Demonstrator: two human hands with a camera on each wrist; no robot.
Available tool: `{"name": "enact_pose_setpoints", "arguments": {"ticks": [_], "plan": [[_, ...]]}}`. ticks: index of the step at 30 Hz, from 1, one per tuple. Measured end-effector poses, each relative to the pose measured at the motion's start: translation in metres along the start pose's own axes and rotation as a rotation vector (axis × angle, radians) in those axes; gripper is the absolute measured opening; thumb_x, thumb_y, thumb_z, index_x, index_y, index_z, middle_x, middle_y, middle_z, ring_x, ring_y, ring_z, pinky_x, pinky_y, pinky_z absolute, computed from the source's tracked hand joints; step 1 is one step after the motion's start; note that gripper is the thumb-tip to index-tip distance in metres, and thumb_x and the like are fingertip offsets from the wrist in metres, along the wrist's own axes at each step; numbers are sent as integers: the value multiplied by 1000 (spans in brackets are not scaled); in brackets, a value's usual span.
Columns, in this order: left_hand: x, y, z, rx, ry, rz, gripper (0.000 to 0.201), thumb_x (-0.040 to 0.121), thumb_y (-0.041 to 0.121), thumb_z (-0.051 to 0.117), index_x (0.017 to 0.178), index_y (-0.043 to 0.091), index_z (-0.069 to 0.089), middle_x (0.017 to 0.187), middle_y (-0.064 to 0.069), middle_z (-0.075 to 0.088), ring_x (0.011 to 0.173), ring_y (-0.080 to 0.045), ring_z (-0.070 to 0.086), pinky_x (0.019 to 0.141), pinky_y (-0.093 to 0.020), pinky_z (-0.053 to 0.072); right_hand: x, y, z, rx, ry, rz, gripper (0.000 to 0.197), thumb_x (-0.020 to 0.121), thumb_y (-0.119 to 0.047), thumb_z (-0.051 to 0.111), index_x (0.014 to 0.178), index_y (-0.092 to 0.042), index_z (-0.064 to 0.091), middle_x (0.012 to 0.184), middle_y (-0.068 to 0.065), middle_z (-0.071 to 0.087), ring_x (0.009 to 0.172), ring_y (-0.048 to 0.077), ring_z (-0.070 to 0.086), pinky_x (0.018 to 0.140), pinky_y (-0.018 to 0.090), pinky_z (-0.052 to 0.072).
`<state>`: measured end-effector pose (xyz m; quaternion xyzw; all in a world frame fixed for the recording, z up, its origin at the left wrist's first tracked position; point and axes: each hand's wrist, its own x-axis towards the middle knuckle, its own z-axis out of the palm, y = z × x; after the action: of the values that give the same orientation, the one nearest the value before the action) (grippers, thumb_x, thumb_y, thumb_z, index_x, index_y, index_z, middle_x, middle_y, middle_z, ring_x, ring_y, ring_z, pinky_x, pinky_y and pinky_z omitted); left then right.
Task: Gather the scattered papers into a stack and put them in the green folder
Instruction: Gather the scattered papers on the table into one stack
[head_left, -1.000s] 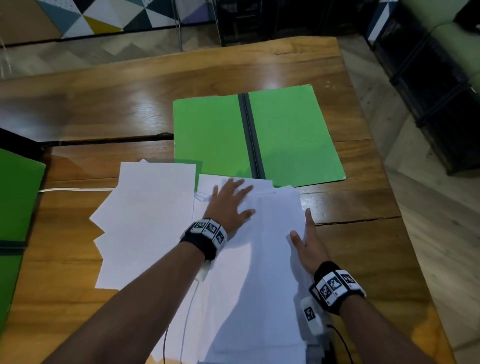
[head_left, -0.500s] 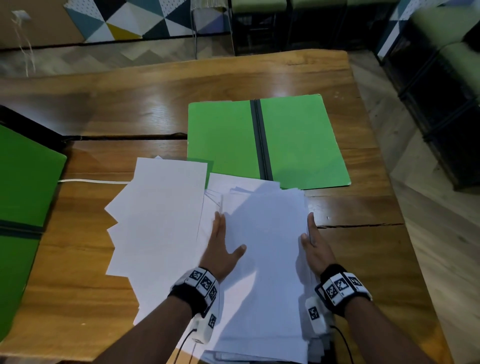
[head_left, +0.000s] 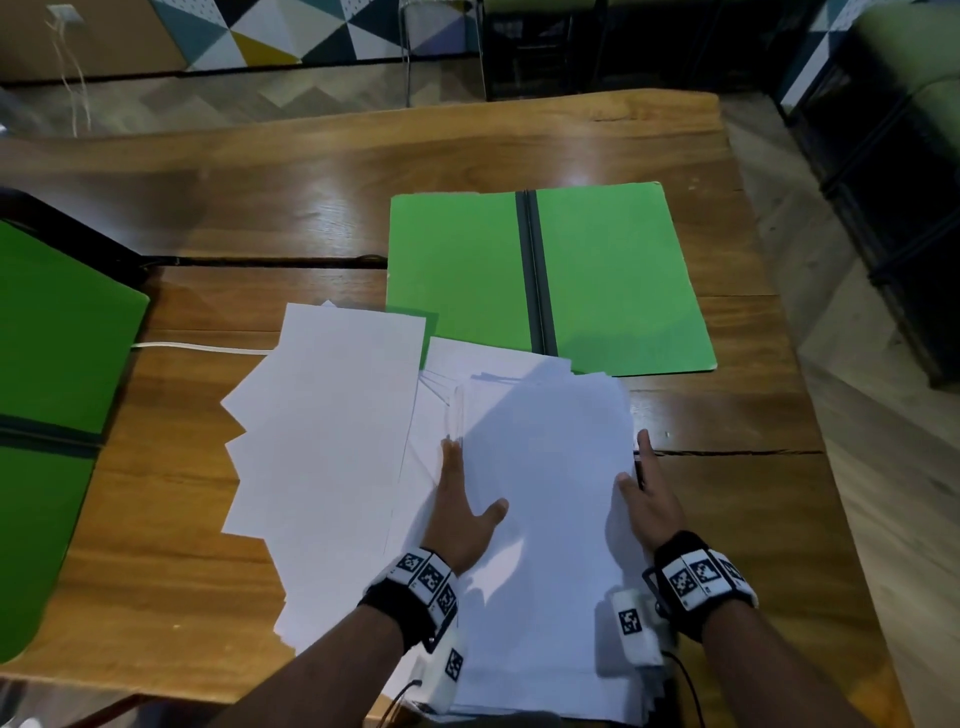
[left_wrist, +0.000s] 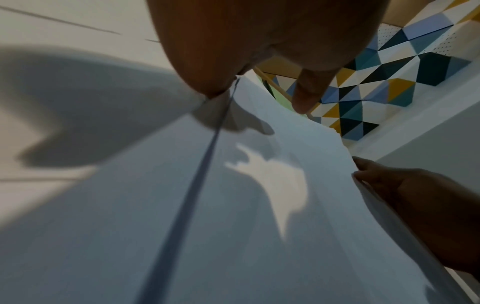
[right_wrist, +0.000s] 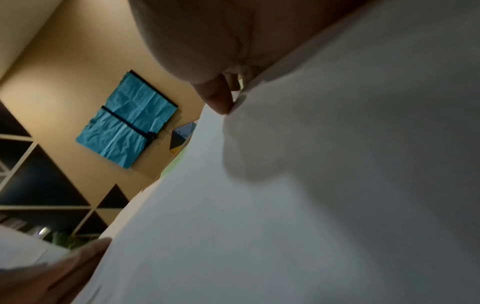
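Note:
The green folder (head_left: 613, 275) lies open and flat on the wooden table, beyond the papers. A thick stack of white papers (head_left: 545, 457) sits in front of it, its far end overlapping the folder's near edge. My left hand (head_left: 460, 488) lies with straight fingers along the stack's left edge, thumb on the top sheet. Against the stack's right edge my right hand (head_left: 644, 483) presses with straight fingers, thumb on top. More white sheets (head_left: 327, 415) lie fanned out to the left, partly under the stack. The left wrist view shows the stack (left_wrist: 182, 205) between both hands.
A second green folder (head_left: 57, 364) lies at the table's left edge, with a white cable (head_left: 197, 347) running from it under the fanned sheets. The table's right edge (head_left: 810, 415) is close to the stack. Dark shelving (head_left: 893, 208) stands beyond on the right.
My left hand has slid back from the top of the stack to its left edge, fingers now together. The right hand has stayed at the right edge.

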<state>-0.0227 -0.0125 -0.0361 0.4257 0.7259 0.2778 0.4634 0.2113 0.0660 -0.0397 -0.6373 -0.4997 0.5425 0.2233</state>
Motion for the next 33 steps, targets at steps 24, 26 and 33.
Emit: {"name": "enact_pose_setpoints", "arguments": {"ticks": [24,26,33], "plan": [[35,-9,-89,27,463,-32,60,82,3,67,137,4,45,137,-16,49,128,-33,45,107,-32,33,4,1,-17,47,-68,-19,54,65,-30,81,109,-46,53,111,4,66,101,27,64,85,50,53],[45,-26,-129,228,609,-215,71,81,21,72,142,6,38,147,-17,38,136,-34,33,112,-38,26,7,-1,-22,67,-59,-31,55,65,-29,82,105,-54,54,111,3,67,100,25,64,84,48,53],[46,-74,-182,493,466,-555,113,66,55,79,150,11,19,155,-13,21,143,-34,17,112,-51,27,25,17,-32,-22,33,-51,64,75,-18,78,129,-29,45,115,5,64,105,29,61,94,53,47]]}}
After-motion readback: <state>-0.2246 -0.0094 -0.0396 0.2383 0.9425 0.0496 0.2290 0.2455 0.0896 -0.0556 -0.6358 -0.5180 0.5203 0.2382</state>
